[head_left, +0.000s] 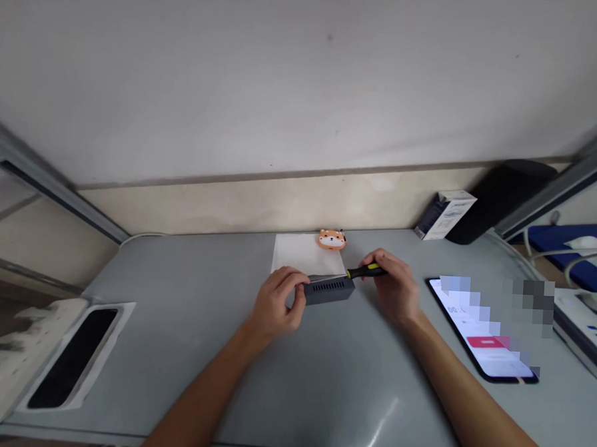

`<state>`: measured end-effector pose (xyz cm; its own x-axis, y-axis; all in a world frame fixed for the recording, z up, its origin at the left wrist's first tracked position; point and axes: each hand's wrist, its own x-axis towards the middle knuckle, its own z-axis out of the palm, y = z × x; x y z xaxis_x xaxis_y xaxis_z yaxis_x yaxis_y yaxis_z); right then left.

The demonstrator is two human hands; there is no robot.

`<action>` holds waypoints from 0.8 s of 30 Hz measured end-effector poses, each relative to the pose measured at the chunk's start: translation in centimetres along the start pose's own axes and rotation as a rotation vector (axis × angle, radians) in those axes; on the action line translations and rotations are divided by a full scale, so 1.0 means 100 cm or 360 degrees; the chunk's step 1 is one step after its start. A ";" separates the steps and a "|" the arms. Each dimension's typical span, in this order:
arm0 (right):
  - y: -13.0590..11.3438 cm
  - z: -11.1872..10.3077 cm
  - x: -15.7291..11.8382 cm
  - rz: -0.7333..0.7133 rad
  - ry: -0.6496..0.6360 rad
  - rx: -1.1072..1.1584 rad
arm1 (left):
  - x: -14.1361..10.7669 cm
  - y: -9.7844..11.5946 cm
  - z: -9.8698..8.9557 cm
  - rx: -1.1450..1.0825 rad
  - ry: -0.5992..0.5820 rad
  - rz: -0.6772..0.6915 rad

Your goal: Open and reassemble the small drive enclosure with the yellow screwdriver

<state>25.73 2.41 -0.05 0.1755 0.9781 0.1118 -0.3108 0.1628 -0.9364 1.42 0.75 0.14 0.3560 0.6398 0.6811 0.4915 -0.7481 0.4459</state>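
Steadiness matters most at this point: the left hand (275, 307) is clenched around the left end of a small dark box (329, 290) lying flat on the grey surface (320, 385), and the right hand (394, 286) grasps a screwdriver (367, 271) with a black and yellow handle, its thin blade laid along the box's top back edge. That looks like prying at a seam, so I would press the box firmly down, hold the blade low and nearly level, and twist gently instead of levering hard, since a slip could send the tip toward the left fingers. Behind the box lie a white pad (301, 254) and a small orange animal figure (332, 239); a lit phone (483, 330) rests to the right, well apart.
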 end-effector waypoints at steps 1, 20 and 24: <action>0.000 -0.001 0.000 -0.0007 0.0000 -0.0001 | 0.000 0.000 0.000 0.0024 0.0003 0.0029; 0.013 -0.003 0.008 0.0002 0.0154 0.0084 | -0.002 -0.006 -0.003 -0.0011 -0.0116 0.0036; 0.013 -0.003 0.008 0.0015 0.0167 0.0115 | -0.001 -0.006 -0.005 -0.0196 -0.0105 -0.0072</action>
<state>25.71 3.35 -1.28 0.2681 0.9612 0.0641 -0.3789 0.1664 -0.9103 0.70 1.10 0.10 0.3889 0.6807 0.6209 0.4083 -0.7315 0.5462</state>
